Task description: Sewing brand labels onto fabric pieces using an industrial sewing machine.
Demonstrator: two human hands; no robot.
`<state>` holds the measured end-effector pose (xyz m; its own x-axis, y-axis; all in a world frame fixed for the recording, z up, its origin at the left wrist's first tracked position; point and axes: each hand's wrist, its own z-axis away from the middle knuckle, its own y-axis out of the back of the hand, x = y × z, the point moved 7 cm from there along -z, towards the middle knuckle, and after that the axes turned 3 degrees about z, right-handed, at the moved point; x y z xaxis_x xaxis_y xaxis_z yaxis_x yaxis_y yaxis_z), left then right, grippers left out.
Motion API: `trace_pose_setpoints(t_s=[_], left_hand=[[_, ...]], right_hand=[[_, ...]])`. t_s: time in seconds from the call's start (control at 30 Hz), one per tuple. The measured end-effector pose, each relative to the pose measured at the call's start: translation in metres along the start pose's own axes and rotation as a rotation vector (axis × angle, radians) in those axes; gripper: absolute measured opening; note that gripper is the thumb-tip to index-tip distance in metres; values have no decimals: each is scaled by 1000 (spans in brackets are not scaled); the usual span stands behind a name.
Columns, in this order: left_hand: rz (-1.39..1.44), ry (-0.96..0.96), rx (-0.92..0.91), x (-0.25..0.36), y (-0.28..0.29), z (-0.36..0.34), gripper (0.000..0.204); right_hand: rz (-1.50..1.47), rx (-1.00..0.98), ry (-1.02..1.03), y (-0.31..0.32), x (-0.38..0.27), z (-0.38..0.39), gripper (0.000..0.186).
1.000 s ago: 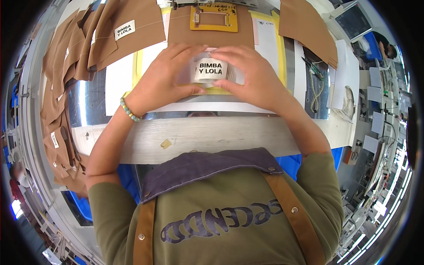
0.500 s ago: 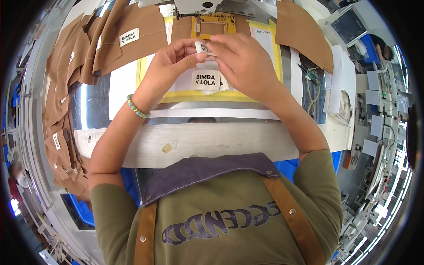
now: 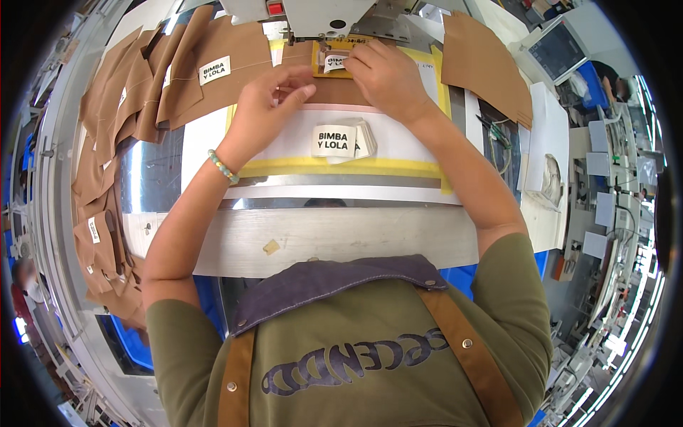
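1. White label (image 3: pixel 334 62) with black lettering lies at the opening of the yellow frame (image 3: pixel 317 65), its right end meeting the right hand (image 3: pixel 384 78).
2. That right hand reaches in from the right of the yellow frame, fingers bent and bunched at the label's edge, touching it; the thumb is largely hidden, so I cannot tell whether they pinch it or only press.
3. Just left of the yellow frame and a little nearer the person, the left hand (image 3: pixel 270 103) hangs with thumb and curled fingers apart; a beaded bracelet (image 3: pixel 223 167) circles its wrist.
4. Beneath the yellow frame, and showing on its near side, is a brown panel (image 3: pixel 334 92).
5. Nearer the person than the yellow frame, a small overlapping stack of labels (image 3: pixel 333 141) rests on a white sheet (image 3: pixel 284 135) edged with yellow tape (image 3: pixel 341 169).
6. Left of the yellow frame, brown pieces (image 3: pixel 245 53) overlap, some bearing labels; right of it lies another brown stack (image 3: pixel 484 67).
7. Directly beyond the yellow frame stands a pale machine head (image 3: pixel 313 18).
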<state>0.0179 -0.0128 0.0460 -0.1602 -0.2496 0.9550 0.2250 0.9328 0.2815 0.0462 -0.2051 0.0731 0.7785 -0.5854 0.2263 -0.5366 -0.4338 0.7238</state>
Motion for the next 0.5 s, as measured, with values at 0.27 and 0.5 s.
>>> trace_pose_setpoints(t_s=[0.27,0.5], left_hand=[[-816,-548,-73,18,-30,-3,59],[-990,-490,-125,4,-32,-16,60]], right_hand=[[59,-45,-11,-7,-1,5,14],[-1,-166,-86,-10,2,7,18]])
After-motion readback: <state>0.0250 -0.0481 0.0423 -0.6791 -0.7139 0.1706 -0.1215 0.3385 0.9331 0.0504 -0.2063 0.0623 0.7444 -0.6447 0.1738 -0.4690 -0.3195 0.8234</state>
